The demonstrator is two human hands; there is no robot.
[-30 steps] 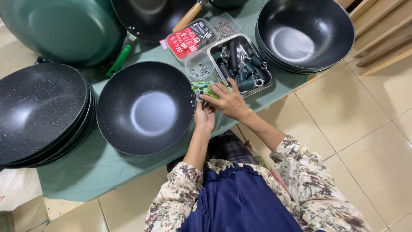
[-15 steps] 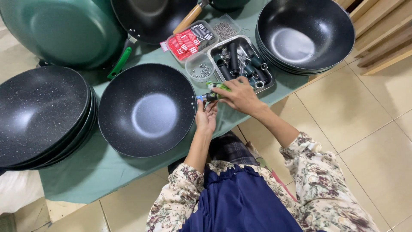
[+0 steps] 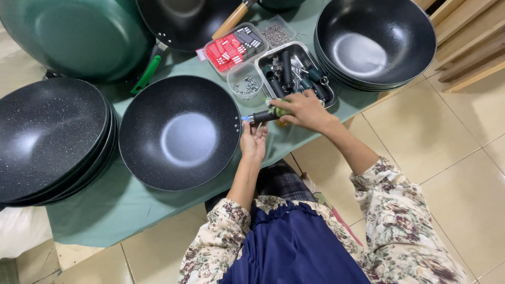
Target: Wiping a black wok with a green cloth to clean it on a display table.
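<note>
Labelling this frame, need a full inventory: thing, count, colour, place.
wok: one, black speckled, centre of table
wok stack left: several, black, left edge
wok stack right: several, black, top right
green pan: one, top left
wooden-handled pan: one, black, top centre
metal tray: one, holding dark handles, beside the right stack
clear cup: one, holding small metal parts
red and black packets: one box
table cloth: green
screwdriver: one, black and green, at the wok rim
left hand: under the screwdriver tip
right hand: gripping the screwdriver
</note>
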